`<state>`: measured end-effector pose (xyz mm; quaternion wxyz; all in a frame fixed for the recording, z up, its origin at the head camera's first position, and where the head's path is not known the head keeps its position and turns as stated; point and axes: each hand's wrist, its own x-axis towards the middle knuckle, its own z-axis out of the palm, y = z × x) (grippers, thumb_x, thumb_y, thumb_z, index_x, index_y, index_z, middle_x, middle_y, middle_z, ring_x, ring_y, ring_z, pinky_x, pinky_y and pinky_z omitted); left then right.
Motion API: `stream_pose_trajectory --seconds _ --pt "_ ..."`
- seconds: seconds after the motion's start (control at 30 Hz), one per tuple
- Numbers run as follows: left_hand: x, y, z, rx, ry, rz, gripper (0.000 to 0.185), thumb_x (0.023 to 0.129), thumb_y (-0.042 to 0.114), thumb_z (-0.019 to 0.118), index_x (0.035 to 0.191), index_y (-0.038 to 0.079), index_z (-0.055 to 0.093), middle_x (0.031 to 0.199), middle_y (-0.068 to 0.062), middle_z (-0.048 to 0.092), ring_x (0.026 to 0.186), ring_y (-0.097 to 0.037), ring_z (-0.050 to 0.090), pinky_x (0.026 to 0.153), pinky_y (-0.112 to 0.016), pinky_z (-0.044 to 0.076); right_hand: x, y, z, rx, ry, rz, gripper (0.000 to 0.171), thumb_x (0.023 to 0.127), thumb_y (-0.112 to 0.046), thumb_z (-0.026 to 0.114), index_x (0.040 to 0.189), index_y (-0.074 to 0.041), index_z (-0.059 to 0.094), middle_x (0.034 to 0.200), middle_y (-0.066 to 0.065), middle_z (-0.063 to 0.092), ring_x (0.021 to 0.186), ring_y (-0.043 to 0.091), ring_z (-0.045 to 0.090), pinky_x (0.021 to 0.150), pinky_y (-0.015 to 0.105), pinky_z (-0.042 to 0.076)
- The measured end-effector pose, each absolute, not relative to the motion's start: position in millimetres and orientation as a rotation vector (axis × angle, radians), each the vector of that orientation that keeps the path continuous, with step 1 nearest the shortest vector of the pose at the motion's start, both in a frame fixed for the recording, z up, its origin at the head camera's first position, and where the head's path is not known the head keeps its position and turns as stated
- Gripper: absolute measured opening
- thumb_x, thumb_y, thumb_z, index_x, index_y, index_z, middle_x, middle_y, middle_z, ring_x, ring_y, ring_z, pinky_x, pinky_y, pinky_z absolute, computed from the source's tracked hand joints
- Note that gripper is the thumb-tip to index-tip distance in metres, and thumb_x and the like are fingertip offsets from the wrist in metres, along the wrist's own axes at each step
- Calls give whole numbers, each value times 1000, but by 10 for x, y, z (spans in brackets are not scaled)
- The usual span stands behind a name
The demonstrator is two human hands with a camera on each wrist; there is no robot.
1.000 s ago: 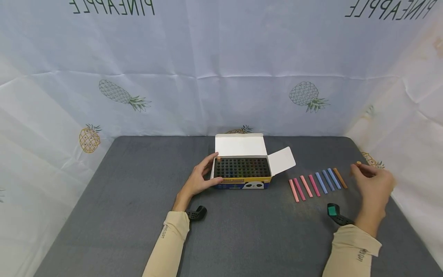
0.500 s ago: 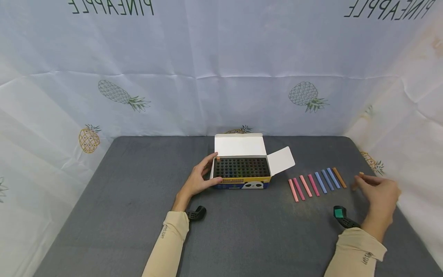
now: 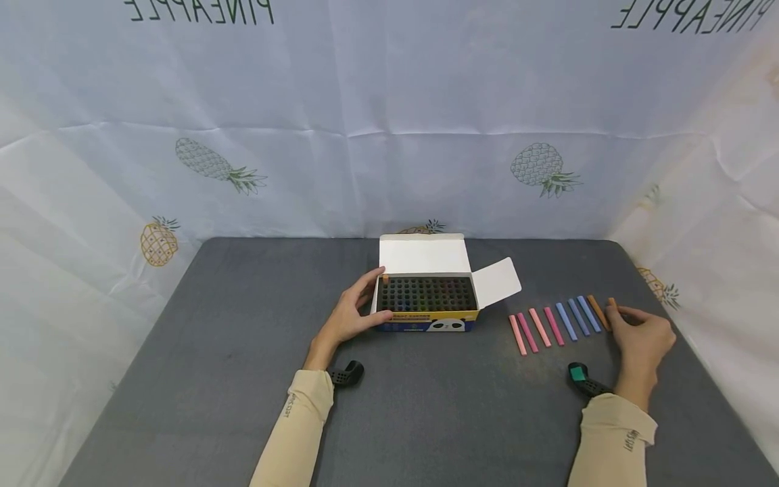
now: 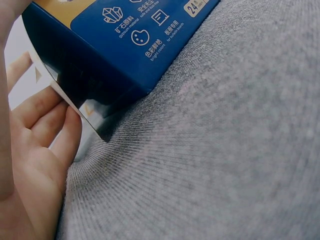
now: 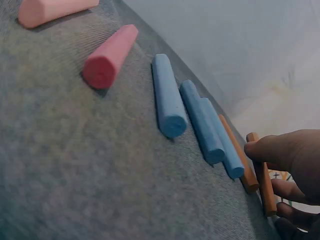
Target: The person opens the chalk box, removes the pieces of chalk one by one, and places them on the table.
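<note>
An open chalk box [image 3: 426, 312] with a dark grid of holes stands mid-table; its white lid [image 3: 422, 254] is folded back. My left hand [image 3: 364, 306] grips the box's left end, thumb on the front and fingers [image 4: 47, 122] along the blue side [image 4: 125, 45]. To the right lies a row of pink chalks [image 3: 535, 329], blue chalks [image 3: 575, 316] and an orange chalk [image 3: 597, 312]. My right hand [image 3: 619, 315] pinches a second orange chalk [image 5: 262, 181] just right of the first [image 5: 236, 155], low over the table. Blue chalks [image 5: 167, 97] and pink chalks [image 5: 107, 57] run off to its left.
The grey cloth table [image 3: 243, 352] is walled in by a pale pineapple-print sheet [image 3: 389, 135] at the back and both sides. The box's side flap [image 3: 496, 281] sticks out to the right. Black wrist cameras [image 3: 345, 374] [image 3: 583, 380] sit by each sleeve.
My right hand came down and leftward with the orange chalk, from above the table's right edge to the right end of the row. The left hand and box stayed put.
</note>
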<state>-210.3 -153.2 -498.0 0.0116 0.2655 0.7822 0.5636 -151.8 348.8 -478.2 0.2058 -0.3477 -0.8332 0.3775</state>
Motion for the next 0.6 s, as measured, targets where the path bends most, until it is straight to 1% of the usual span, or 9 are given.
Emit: stream_pose_trajectory --seconds 0.03,0.17,0.23,0.3,0.37,0.43,0.5,0.6 --pt "-2106 -1532 -4981 827 2441 1756 85 89 50 76 160 29 34 166 -10 35 150 -35 40 120 -58 38 -1525 3483 -4794 -968 -2327 1044 50 99 -36 61 126 6 66 137 32 58 140 49 38 125 55 25" --pt "-2111 -1531 -4987 833 2438 1757 85 89 50 76 160 29 34 165 -10 36 149 -35 41 120 -58 39 -1553 3477 -4813 -960 -2350 1031 50 101 -35 58 128 7 65 140 33 56 139 51 36 123 57 24" --pt "-2111 -1531 -4985 832 2437 1756 85 89 51 76 160 30 34 165 -10 36 149 -35 42 120 -57 39 -1565 3473 -4817 -959 -2361 1019 50 102 -35 58 128 7 66 140 33 56 137 51 36 119 59 27" --pt "-2109 -1530 -4982 828 2437 1754 85 89 49 76 160 30 34 165 -9 36 149 -35 42 120 -57 39 -1576 3470 -4826 -954 -2369 992 51 101 -36 59 126 7 67 138 33 57 130 51 38 112 60 30" --pt "-2106 -1529 -4973 821 2435 1755 84 90 46 77 160 31 34 164 -9 37 148 -34 42 120 -57 38 -1588 3469 -4835 -940 -2374 965 51 100 -37 60 124 7 68 135 34 59 122 51 40 106 61 32" --pt "-2110 -1531 -4973 824 2431 1762 83 90 42 78 160 29 34 164 -9 37 148 -35 43 120 -58 38 -1601 3472 -4839 -922 -2377 946 51 100 -37 62 122 8 69 132 35 60 117 51 40 103 62 32" --pt "-2112 -1531 -4974 828 2425 1770 83 90 39 78 160 28 35 164 -10 37 148 -35 43 120 -58 38 -1614 3475 -4842 -911 -2384 939 52 100 -38 62 121 9 68 132 36 60 115 51 40 103 62 31" --pt "-2117 -1530 -4978 832 2422 1772 83 90 40 78 160 28 35 164 -10 37 148 -35 43 120 -58 38 -1624 3474 -4840 -912 -2389 956 53 99 -38 62 122 9 68 133 36 59 120 52 39 105 64 31"
